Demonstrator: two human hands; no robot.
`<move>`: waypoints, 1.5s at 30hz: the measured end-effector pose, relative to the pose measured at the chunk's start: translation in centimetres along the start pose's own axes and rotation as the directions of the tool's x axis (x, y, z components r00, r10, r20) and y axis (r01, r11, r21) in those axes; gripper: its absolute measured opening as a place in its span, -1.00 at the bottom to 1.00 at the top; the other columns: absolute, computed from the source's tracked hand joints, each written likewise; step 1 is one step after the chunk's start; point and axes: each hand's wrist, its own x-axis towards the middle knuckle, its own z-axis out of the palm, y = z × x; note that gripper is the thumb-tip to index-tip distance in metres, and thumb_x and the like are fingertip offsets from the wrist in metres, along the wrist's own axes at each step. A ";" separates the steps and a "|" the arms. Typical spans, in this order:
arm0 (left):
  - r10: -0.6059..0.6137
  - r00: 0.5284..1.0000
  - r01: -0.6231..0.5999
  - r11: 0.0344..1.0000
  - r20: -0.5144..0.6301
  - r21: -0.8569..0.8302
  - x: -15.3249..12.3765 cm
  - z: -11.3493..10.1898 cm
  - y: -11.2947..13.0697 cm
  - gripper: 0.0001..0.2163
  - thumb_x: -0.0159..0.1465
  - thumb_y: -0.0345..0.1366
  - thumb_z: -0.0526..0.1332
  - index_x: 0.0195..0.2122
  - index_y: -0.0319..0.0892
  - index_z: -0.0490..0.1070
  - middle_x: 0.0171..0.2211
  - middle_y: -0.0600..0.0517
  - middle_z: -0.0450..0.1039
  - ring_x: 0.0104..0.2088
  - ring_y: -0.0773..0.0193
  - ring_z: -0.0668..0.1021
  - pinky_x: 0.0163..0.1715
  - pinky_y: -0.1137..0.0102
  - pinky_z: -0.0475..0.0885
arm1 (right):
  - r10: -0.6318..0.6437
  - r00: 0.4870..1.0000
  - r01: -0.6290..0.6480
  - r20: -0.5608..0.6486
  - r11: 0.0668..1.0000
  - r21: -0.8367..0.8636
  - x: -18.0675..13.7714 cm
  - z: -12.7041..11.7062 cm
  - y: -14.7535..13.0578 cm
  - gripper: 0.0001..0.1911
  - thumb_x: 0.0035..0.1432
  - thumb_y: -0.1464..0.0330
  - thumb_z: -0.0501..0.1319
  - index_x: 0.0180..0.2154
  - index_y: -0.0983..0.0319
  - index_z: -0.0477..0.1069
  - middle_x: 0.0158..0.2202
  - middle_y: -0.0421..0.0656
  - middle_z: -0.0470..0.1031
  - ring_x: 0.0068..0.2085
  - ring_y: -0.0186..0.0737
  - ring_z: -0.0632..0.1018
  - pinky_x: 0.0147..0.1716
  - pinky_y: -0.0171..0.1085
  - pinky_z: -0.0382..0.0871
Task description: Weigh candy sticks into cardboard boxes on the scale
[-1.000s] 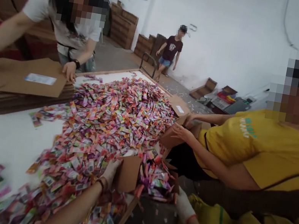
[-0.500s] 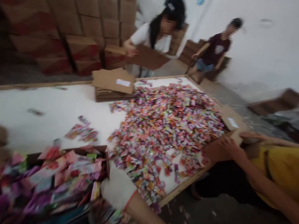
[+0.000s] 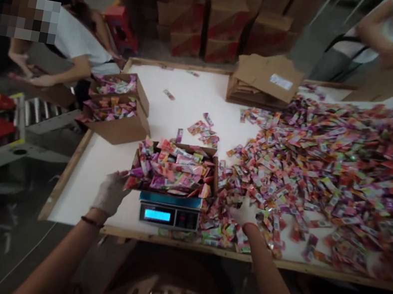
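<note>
A cardboard box (image 3: 215, 168) heaped with colourful sachets stands on a blue digital scale (image 3: 168, 212) near the table's front edge. My left hand (image 3: 111, 191), in a white glove, rests with fingers spread at the box's left front corner. My right hand (image 3: 244, 213), also gloved, lies on the loose sachets (image 3: 331, 160) just right of the box, fingers curled down into them; I cannot make out whether it holds any.
The white table (image 3: 190, 95) has a wooden rim. Two more filled boxes (image 3: 119, 108) sit at its left edge beside a seated person (image 3: 69, 48). Flattened cartons (image 3: 265, 78) lie at the back, stacked cartons behind them. Another person (image 3: 392, 29) stands at far right.
The view swung left from the pile and the co-workers. The filled box, held at the table edge before, now stands on the scale, with my hands at either side of it.
</note>
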 end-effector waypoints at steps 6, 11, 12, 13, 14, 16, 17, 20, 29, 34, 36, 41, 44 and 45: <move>-0.124 0.991 0.120 0.990 -0.058 -0.070 -0.3 -2.1 1.4 -0.82 0.34 -0.23 0.12 -0.28 -0.13 0.50 -0.30 -0.03 0.55 -0.32 0.20 0.58 -0.34 0.35 0.49 | -0.019 0.987 0.029 0.162 0.998 -0.057 -1.1 3.0 2.0 -0.46 0.14 0.46 0.32 0.18 0.25 0.53 0.22 0.21 0.42 0.24 0.15 0.55 0.20 -0.09 0.42; -0.037 0.999 0.037 0.991 -0.001 -0.132 -0.6 -0.6 1.6 -0.83 0.32 -0.24 0.19 -0.24 -0.13 0.56 -0.18 -0.10 0.59 -0.20 0.17 0.60 -0.25 0.35 0.50 | -0.291 0.957 0.283 -0.015 0.918 0.278 -1.6 -8.2 -0.5 -0.26 0.11 0.22 0.39 0.30 0.23 0.35 0.12 0.12 0.50 0.13 0.15 0.59 0.13 0.03 0.52; -0.008 1.000 0.011 0.989 0.020 -0.145 -0.5 -0.2 1.6 -0.85 0.30 -0.25 0.21 -0.23 -0.13 0.57 -0.15 -0.11 0.59 -0.16 0.15 0.61 -0.23 0.34 0.51 | -0.417 0.905 0.413 -0.088 0.804 0.428 -2.4 -10.9 -1.8 -0.31 0.14 0.18 0.36 0.27 0.20 0.36 0.08 0.07 0.53 0.04 0.08 0.62 0.05 0.01 0.57; 0.025 0.999 -0.018 0.988 0.046 -0.156 -0.4 0.2 1.6 -0.86 0.28 -0.25 0.24 -0.22 -0.12 0.57 -0.12 -0.12 0.60 -0.13 0.12 0.61 -0.20 0.33 0.52 | -0.550 0.821 0.539 -0.153 0.657 0.527 -3.6 -13.2 -3.5 -0.37 0.19 0.16 0.32 0.26 0.16 0.36 0.10 0.03 0.54 0.01 0.02 0.64 0.03 -0.02 0.59; 0.062 0.995 -0.048 0.985 0.080 -0.165 -0.3 0.6 1.6 -0.86 0.26 -0.24 0.27 -0.20 -0.11 0.57 -0.08 -0.13 0.60 -0.09 0.09 0.62 -0.17 0.31 0.54 | -0.652 0.730 0.638 -0.205 0.542 0.547 -4.8 -15.1 -5.6 -0.42 0.24 0.15 0.30 0.25 0.13 0.38 0.10 0.00 0.56 -0.01 -0.03 0.64 0.02 -0.04 0.60; 0.122 0.980 -0.095 0.981 0.154 -0.169 -0.2 1.0 1.6 -0.82 0.23 -0.18 0.32 -0.18 -0.08 0.56 -0.03 -0.16 0.59 -0.01 -0.01 0.62 -0.12 0.24 0.56 | -0.800 0.583 0.758 -0.140 0.474 0.448 -7.4 -16.9 -10.5 -0.44 0.28 0.23 0.26 0.28 0.15 0.41 0.06 -0.02 0.61 -0.07 -0.08 0.65 -0.02 -0.08 0.62; 0.141 0.973 -0.112 0.980 0.180 -0.165 -0.2 1.1 1.6 -0.79 0.21 -0.14 0.35 -0.17 -0.08 0.55 -0.02 -0.17 0.59 0.01 -0.04 0.61 -0.11 0.21 0.57 | -0.841 0.540 0.800 -0.034 0.501 0.331 -8.4 -16.9 -13.1 -0.36 0.25 0.29 0.27 0.35 0.16 0.39 0.06 -0.01 0.62 -0.07 -0.07 0.66 -0.02 -0.08 0.63; 0.147 0.974 -0.119 0.979 0.172 -0.163 -0.5 0.6 1.3 -0.71 0.12 -0.09 0.42 -0.18 -0.07 0.54 -0.03 -0.17 0.58 0.01 -0.03 0.60 -0.10 0.23 0.56 | -0.769 0.576 0.817 0.278 0.557 -0.152 -9.8 -14.6 -19.8 -0.08 0.14 0.42 0.33 0.52 0.07 0.23 0.28 0.09 0.52 0.10 0.11 0.67 0.10 0.01 0.59; 0.007 0.998 -0.017 0.984 -0.056 -0.180 -0.9 -4.5 -0.7 -0.82 0.18 -0.17 0.28 -0.24 -0.09 0.56 -0.16 -0.04 0.60 -0.13 0.14 0.60 -0.12 0.28 0.51 | -0.759 0.627 0.741 -0.174 0.513 0.433 -7.5 -13.2 -17.7 -0.67 0.18 0.18 0.40 -0.07 0.20 0.63 -0.18 -0.12 0.73 -0.11 -0.06 0.71 -0.03 -0.12 0.62; -0.035 0.999 0.030 0.987 -0.025 -0.158 -1.4 -4.3 -1.2 -0.80 0.18 -0.14 0.30 -0.24 -0.10 0.54 -0.17 -0.05 0.58 -0.15 0.13 0.59 -0.12 0.27 0.49 | -0.491 0.701 0.700 -0.517 0.336 0.630 -10.0 -17.4 -11.0 -0.65 -0.10 0.07 0.58 -0.39 0.09 0.56 -0.34 -0.14 0.67 -0.31 -0.02 0.67 -0.24 0.03 0.65; -0.037 0.999 0.037 0.984 0.007 -0.174 -1.9 -3.6 -1.2 -0.82 0.19 -0.18 0.29 -0.23 -0.11 0.55 -0.15 -0.05 0.59 -0.14 0.15 0.59 -0.13 0.30 0.48 | -0.352 0.706 0.703 -0.615 0.456 0.546 -11.0 -18.9 -7.5 -0.72 -0.09 0.11 0.58 -0.48 0.00 0.53 -0.40 -0.14 0.63 -0.34 0.03 0.64 -0.30 0.08 0.61; -0.100 0.994 0.107 0.975 0.044 -0.194 -2.4 -2.0 -0.9 -0.86 0.29 -0.29 0.19 -0.24 -0.13 0.55 -0.14 -0.07 0.60 -0.12 0.18 0.59 -0.16 0.34 0.48 | -0.299 0.696 0.582 -0.653 0.768 0.269 -10.7 -19.8 0.3 -0.66 0.05 0.02 0.43 -0.56 -0.08 0.35 -0.53 -0.17 0.45 -0.35 0.13 0.60 -0.27 0.11 0.51; -0.107 0.994 0.111 0.977 0.035 -0.184 -2.3 -1.7 -1.0 -0.86 0.32 -0.31 0.18 -0.24 -0.15 0.54 -0.15 -0.08 0.59 -0.14 0.19 0.58 -0.17 0.35 0.47 | -0.272 0.765 0.417 -0.583 0.900 0.127 -8.8 -18.9 2.7 -0.87 -0.02 0.20 0.38 -0.44 -0.08 0.43 -0.52 -0.12 0.49 -0.40 0.13 0.60 -0.40 0.03 0.44; -0.107 0.994 0.112 0.977 0.036 -0.182 -2.3 -1.8 -1.1 -0.86 0.32 -0.31 0.17 -0.24 -0.15 0.54 -0.15 -0.08 0.58 -0.15 0.20 0.58 -0.18 0.35 0.46 | -0.262 0.786 0.373 -0.560 0.923 0.092 -8.1 -18.6 3.2 -0.86 -0.05 0.25 0.36 -0.44 -0.08 0.41 -0.55 -0.13 0.46 -0.47 0.10 0.56 -0.46 0.01 0.40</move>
